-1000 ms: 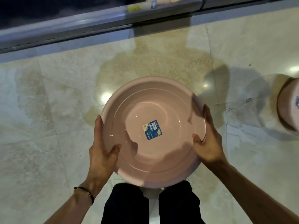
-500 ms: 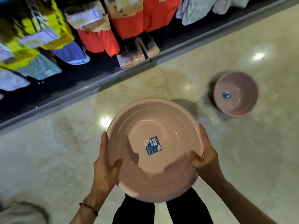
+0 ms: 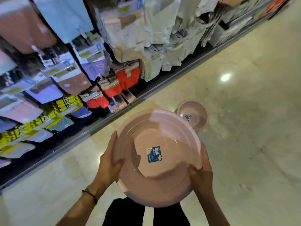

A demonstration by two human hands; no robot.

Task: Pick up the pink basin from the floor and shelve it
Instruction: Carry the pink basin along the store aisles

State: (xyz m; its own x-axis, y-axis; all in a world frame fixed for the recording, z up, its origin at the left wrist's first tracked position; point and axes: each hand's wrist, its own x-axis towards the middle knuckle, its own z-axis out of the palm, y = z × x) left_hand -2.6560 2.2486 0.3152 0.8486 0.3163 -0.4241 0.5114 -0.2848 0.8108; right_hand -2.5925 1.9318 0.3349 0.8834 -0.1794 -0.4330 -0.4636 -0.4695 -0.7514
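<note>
I hold a large round pink basin (image 3: 162, 180) in front of me, above the floor, its open side facing me and a blue sticker in its middle. My left hand (image 3: 108, 163) grips its left rim with the thumb inside. On the opposite rim, my right hand (image 3: 201, 172) grips in the same way. The basin is tilted slightly and hides part of my legs below.
A second, smaller pink basin (image 3: 196, 118) with a blue sticker sits on the pale tiled floor (image 3: 252, 128) just beyond the held one. A rack of packaged clothes (image 3: 68, 75) fills the left and top, with a metal base rail (image 3: 91, 128) running diagonally.
The basin has risen from near the floor while both hands keep their hold. The view has tilted up, bringing the clothing rack and the second basin into sight.
</note>
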